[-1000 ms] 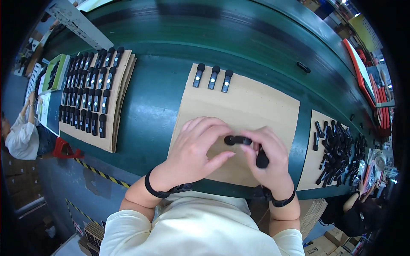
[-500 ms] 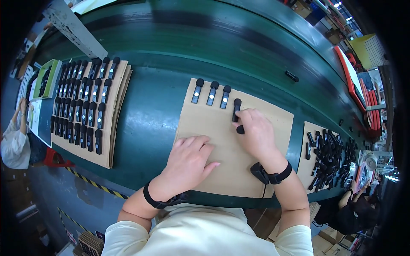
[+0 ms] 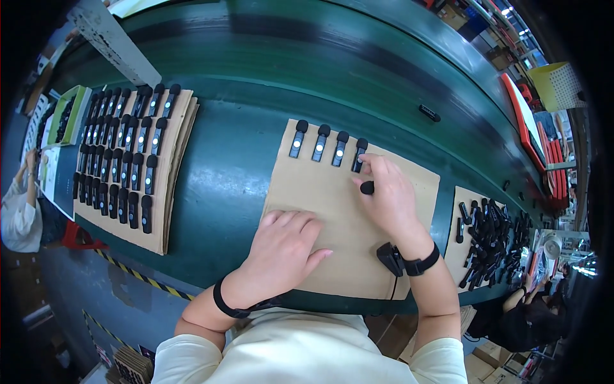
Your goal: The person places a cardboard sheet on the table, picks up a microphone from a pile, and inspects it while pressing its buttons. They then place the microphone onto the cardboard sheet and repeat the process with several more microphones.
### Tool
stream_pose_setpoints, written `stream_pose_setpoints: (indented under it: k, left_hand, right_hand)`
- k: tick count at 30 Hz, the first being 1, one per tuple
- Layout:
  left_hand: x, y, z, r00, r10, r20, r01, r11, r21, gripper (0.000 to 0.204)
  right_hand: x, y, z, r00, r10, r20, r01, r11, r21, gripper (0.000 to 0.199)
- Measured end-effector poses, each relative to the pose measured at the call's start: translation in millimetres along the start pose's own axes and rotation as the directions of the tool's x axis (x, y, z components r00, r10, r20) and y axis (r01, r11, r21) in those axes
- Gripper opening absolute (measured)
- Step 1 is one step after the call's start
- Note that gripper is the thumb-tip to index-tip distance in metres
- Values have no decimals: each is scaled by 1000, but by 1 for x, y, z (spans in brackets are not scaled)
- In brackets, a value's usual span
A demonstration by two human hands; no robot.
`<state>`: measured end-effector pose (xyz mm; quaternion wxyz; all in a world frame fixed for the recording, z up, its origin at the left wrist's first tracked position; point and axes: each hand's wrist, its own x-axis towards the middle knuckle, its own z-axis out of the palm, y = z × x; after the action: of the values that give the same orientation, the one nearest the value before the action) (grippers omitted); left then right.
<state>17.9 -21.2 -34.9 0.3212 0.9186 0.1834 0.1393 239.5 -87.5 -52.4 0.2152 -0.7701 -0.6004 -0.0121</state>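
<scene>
The right hand lies on the brown cardboard sheet in the middle of the green tabletop. Its fingers are loosely curled, and the fingertips touch the fourth small black clip-shaped device with a round foam head, at the right end of a short row along the far edge of the sheet. A second round black head shows under the thumb; I cannot tell if the hand grips it or only covers it. The left hand is open and flat, palm down, and presses on the near part of the same sheet; it holds nothing.

The row has four devices now: the three other black devices lie side by side to the left of the fourth. Most of this sheet is bare, so I judge that the filling is only at its beginning. On the left, a stack of cardboard sheets already carries full rows of the same devices. On the right, a loose heap of black devices on another piece of cardboard is not yet laid out.
</scene>
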Motion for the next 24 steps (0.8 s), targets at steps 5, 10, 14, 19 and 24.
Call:
stream_pose_setpoints:
  k: [5, 10, 14, 19, 24]
  left_hand:
    - [19, 25, -18, 972, 81, -222, -101, 992, -79, 31]
    - [32, 16, -23, 921, 286, -264, -323, 940, -110, 33]
    - [31, 9, -21, 924, 211, -320, -329, 866, -378, 34]
    - [33, 3, -9, 897, 261, -355, -412, 785, -462, 29]
    - [31, -1, -4, 894, 288, -342, -423, 792, -440, 27]
  right_hand:
    - [-10, -42, -32, 994, -98, 50, 88, 979, 182, 48]
    - [-24, -62, -62, 993, -5, 119, -51, 887, 460, 46]
    - [-44, -57, -76, 984, 130, 118, -176, 768, 616, 35]
    - [-58, -53, -67, 993, 115, 12, -86, 665, 742, 27]
    - [-62, -52, -58, 990, 131, -48, -46, 633, 773, 27]
